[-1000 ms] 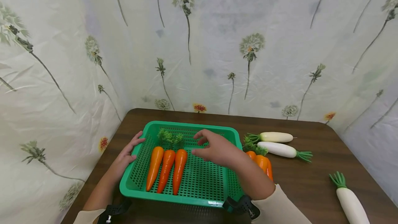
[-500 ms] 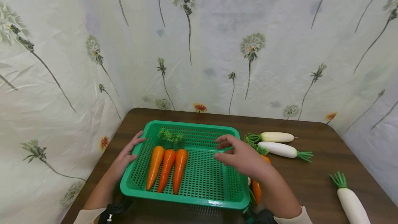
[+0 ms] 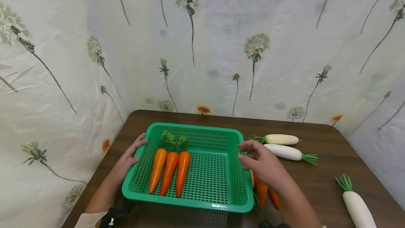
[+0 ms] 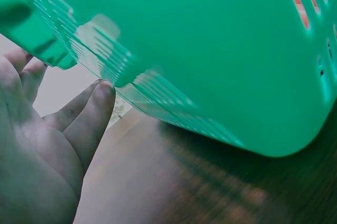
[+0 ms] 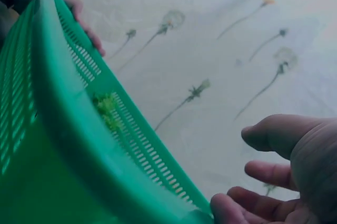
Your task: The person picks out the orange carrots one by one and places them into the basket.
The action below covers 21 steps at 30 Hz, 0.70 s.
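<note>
A green plastic basket (image 3: pixel 177 201) rests on the table with three orange carrots (image 3: pixel 169 173) lying side by side in its left half, green tops toward the back. My left hand (image 3: pixel 126 159) rests at the basket's left rim, fingers extended; the left wrist view shows its fingertips (image 4: pixel 105 89) against the outer wall. At the right rim is my right hand (image 3: pixel 262 161), its fingers loosely bent and holding nothing. Beneath that hand, beside the basket, lie more carrots (image 3: pixel 261 191), partly hidden by the hand and forearm.
Two white radishes (image 3: pixel 281 139) (image 3: pixel 283 151) with green tops lie right of the basket. Another white radish (image 3: pixel 359 207) lies at the table's right side. A flower-patterned sheet (image 3: pixel 215 45) hangs behind the brown table (image 3: pixel 310 185).
My right hand has moved right, from above the inside of the basket to its right rim, uncovering the basket's right half. The left hand and the three carrots stay in place.
</note>
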### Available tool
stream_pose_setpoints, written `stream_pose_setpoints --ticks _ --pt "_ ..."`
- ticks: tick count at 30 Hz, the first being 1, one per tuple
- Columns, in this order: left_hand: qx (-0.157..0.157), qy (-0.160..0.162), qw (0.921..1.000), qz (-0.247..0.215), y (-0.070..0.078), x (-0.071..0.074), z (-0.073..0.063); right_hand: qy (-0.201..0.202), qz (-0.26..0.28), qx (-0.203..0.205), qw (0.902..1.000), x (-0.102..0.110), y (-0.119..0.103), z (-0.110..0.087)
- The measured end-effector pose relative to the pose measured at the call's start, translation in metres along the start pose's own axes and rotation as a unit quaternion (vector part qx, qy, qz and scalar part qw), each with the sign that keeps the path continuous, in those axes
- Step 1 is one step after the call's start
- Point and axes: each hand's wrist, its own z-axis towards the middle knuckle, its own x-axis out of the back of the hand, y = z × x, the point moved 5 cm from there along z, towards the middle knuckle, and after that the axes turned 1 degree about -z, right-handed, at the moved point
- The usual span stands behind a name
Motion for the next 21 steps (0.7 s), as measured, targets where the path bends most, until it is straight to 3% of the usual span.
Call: stream_pose_setpoints --ticks 7,12,21 --pt "-0.002 0.001 1.0000 -0.002 0.001 0.001 0.000 0.032 0.008 -0.003 0.9995 0.006 0.011 -0.003" --pt "-0.013 -0.002 0.9999 -0.001 0.003 0.000 -0.001 0.061 -0.026 -0.018 0.9976 0.012 0.021 -0.005" --pt "-0.006 0.002 0.9999 -0.008 0.004 -0.001 -0.001 0.065 -0.076 -0.040 0.9941 0.020 0.044 -0.007"
